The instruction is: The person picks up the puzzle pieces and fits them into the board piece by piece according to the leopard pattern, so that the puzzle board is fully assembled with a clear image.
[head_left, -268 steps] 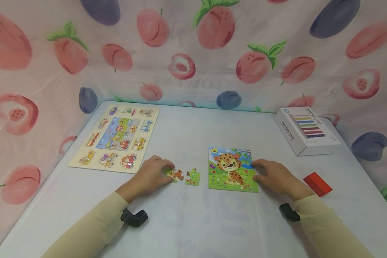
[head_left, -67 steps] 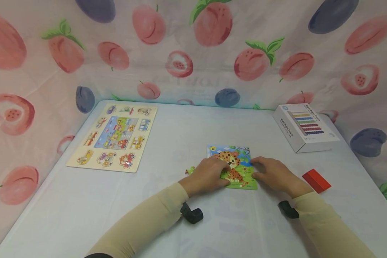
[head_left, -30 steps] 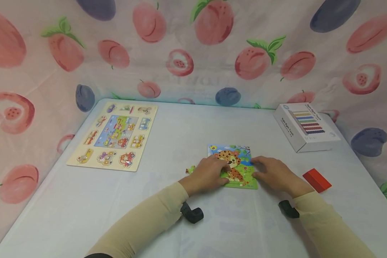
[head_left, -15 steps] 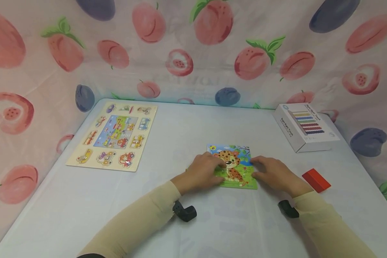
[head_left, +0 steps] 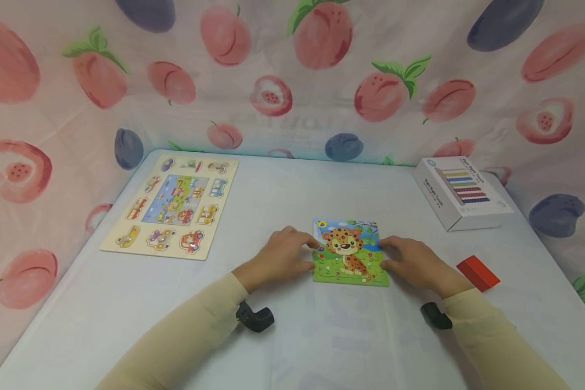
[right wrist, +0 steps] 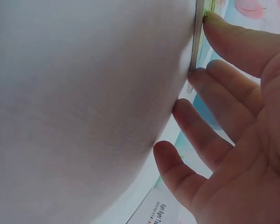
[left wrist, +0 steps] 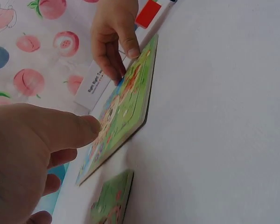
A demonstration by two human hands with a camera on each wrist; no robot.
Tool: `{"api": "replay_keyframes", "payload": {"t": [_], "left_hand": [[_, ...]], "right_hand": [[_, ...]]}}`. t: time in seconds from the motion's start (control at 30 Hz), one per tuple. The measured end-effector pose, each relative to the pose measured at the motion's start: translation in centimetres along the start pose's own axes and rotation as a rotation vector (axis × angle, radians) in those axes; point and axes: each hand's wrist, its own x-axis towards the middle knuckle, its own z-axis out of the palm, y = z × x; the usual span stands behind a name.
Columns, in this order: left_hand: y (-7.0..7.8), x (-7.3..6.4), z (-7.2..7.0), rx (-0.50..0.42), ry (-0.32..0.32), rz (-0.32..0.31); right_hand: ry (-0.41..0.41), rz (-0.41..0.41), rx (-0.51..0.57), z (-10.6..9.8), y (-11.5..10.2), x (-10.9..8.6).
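Observation:
A square jigsaw puzzle (head_left: 351,259) with a spotted leopard cub lies flat on the table. My right hand (head_left: 416,264) rests at its right edge, with thumb and fingertips against the side in the right wrist view. Its fingers are only loosely bent. My left hand (head_left: 278,257) is at the puzzle's left edge, thumb and index finger spread apart with nothing between them. In the left wrist view a loose green jigsaw piece (left wrist: 113,198) lies on the table beside the puzzle. The head view hides that piece behind the left hand.
A wooden peg puzzle board (head_left: 170,207) with vehicle pictures lies at the back left. Toward the back right stands a white box (head_left: 462,192) with rows of coloured beads printed on it. A red block (head_left: 478,273) lies right of my right hand.
My left hand took a piece from the table to the puzzle, stayed over its left part, then drew back left off it. The cub picture is uncovered. The right hand has kept its place.

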Motion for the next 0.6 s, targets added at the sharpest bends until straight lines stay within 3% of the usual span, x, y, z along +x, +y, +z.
{"api": "replay_keyframes", "payload": {"t": [0.6], "left_hand": [[-3.0,-2.5,-0.2,-0.017,-0.017,-0.045]], "right_hand": [[-0.048,-0.02,0.017,-0.3,0.4,0.2]]}}
